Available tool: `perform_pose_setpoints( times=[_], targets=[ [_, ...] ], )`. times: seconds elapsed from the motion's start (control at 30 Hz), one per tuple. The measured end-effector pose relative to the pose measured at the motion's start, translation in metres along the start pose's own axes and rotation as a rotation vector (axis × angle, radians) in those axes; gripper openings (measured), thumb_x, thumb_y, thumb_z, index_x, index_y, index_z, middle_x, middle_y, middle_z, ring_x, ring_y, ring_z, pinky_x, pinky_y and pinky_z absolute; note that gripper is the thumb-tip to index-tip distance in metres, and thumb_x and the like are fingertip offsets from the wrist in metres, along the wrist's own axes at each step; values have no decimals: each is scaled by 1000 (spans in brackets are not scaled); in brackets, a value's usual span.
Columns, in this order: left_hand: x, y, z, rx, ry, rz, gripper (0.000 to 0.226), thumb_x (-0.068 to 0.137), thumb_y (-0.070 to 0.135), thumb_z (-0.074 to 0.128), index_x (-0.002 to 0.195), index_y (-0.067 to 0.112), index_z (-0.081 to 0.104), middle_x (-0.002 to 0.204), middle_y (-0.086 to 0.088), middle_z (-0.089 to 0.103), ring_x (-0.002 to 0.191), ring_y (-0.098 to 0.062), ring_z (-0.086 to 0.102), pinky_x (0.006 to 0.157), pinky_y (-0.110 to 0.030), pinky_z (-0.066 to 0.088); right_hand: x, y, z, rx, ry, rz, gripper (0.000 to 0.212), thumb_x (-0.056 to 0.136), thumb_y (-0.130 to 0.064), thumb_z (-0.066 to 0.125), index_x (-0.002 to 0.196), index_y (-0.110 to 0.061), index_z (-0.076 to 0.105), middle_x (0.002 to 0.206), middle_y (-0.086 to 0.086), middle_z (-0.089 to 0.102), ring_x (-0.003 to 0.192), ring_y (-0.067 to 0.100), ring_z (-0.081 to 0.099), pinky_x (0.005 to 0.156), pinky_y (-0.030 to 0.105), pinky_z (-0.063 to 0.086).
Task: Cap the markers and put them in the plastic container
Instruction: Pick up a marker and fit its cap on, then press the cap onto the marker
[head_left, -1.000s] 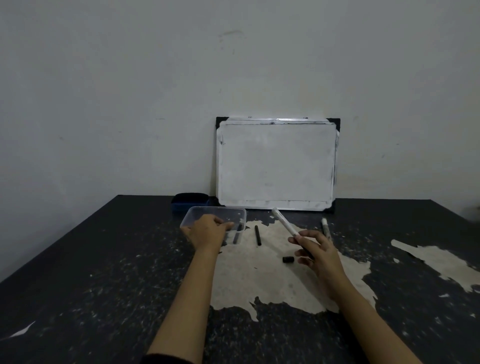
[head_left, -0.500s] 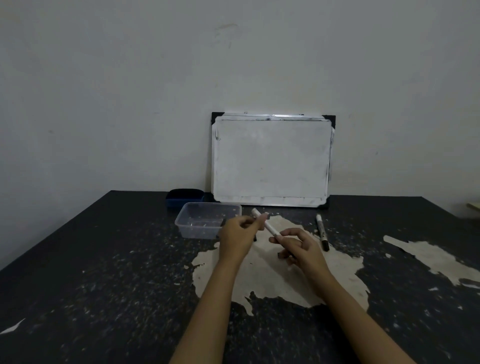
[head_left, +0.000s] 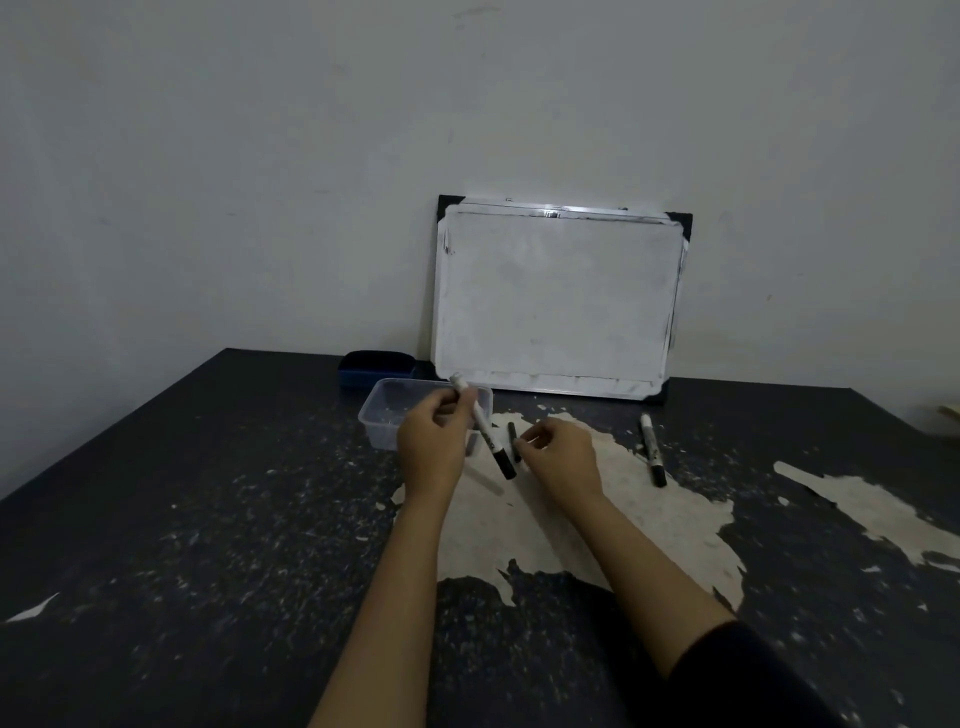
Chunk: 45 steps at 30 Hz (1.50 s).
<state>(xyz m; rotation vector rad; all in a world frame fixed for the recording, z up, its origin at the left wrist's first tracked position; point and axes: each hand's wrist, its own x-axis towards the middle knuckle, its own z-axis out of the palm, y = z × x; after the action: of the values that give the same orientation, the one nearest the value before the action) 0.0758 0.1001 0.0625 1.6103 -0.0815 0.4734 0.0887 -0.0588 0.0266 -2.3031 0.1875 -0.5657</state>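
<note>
The left hand pinches a white marker between thumb and fingertips near its upper end. The marker slants down to the right, its black cap at the low end hanging just above the table, its pale end rising over the plastic container. The right hand sits just right of the cap, fingers curled loosely; whether it pinches anything cannot be told, though its fingertips are close to a thin dark pen lying between the two hands.

The container stands directly behind the left hand, clear and open on top, its near right corner hidden by the knuckles. Some small specks show inside; no more can be made out. Behind it, touching or nearly so, is a dark blue tray. A whiteboard leans upright against the wall behind both, its lower edge on the table, so the far side of the container is hemmed in.

A second marker, capped in black at its near end, lies alone well to the right of the right hand, on the edge of the pale patch where the table's dark coating has peeled.

Left of the container the tabletop is bare out to its left edge. The near part is bare too, apart from the forearms crossing it. At the far right edge a pale object is only partly in view.
</note>
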Motion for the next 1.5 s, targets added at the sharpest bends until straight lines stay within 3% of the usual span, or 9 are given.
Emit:
perform_pose_setpoints(
  times=[0.17, 0.27, 0.4, 0.53, 0.77, 0.97, 1.17, 1.33, 1.5],
  targets=[
    [-3, 1, 1, 61, -23, 57, 16, 93, 38, 57, 91, 25, 66, 77, 16, 64, 72, 1, 61, 56, -7, 46, 10, -1, 15, -110, -27, 67, 18, 78, -27, 74, 85, -11, 75, 83, 5, 74, 75, 18, 67, 69, 35, 59],
    [-6, -3, 7, 63, -77, 45, 20, 96, 40, 52, 88, 27, 65, 79, 11, 64, 74, -3, 59, 59, -12, 42, 15, -2, 6, -107, -18, 74, 14, 78, -20, 73, 85, -9, 78, 82, 6, 75, 74, 17, 68, 70, 34, 60],
    [-4, -14, 15, 43, -146, 34, 32, 97, 40, 49, 98, 16, 70, 91, -4, 67, 75, -11, 63, 61, -20, 47, 13, -2, -26, 105, 105, 47, 12, 79, -18, 74, 86, -9, 75, 78, 3, 72, 71, 11, 64, 68, 25, 53],
    [-4, -17, 19, 25, -245, 9, 36, 98, 32, 49, 122, 10, 65, 101, -7, 65, 65, -8, 58, 51, -8, 46, 3, 8, -57, 352, 1, -5, 16, 86, -24, 74, 97, -13, 70, 87, 1, 75, 79, 11, 69, 65, 20, 53],
    [-13, -14, 25, 9, -360, -8, 20, 94, 37, 57, 105, 23, 65, 90, 3, 67, 65, -7, 60, 56, -17, 47, -15, 24, -76, 564, -35, 0, 14, 93, -16, 65, 107, -15, 70, 94, 5, 72, 74, 15, 64, 67, 31, 55],
    [-16, -13, 23, 48, -389, 15, 20, 93, 39, 57, 103, 25, 66, 90, 4, 66, 69, -10, 60, 58, -20, 46, -18, 29, -82, 557, -34, -36, 13, 93, -14, 65, 103, -19, 71, 90, 1, 72, 66, 3, 65, 65, 27, 55],
    [-20, -7, 23, 51, -456, 47, 8, 91, 39, 59, 93, 36, 65, 88, 5, 65, 70, -12, 60, 59, -22, 48, -19, 30, -84, 514, -77, -54, 13, 93, -15, 65, 104, -16, 72, 94, 6, 72, 73, 11, 66, 67, 28, 55],
    [-20, -10, 21, 202, -515, 93, 12, 89, 44, 60, 91, 35, 68, 91, 8, 63, 82, -13, 61, 72, -29, 53, -19, 32, -87, 397, -81, -95, 11, 91, -16, 67, 94, -24, 74, 96, -5, 71, 78, 3, 61, 69, 23, 51],
    [-24, -9, 27, 160, -557, 43, 13, 89, 41, 62, 93, 30, 69, 86, 5, 68, 70, -14, 63, 64, -26, 53, -21, 29, -80, 592, -109, -40, 28, 87, -15, 73, 114, -15, 66, 106, 11, 72, 96, 24, 69, 73, 27, 59]
  ],
)
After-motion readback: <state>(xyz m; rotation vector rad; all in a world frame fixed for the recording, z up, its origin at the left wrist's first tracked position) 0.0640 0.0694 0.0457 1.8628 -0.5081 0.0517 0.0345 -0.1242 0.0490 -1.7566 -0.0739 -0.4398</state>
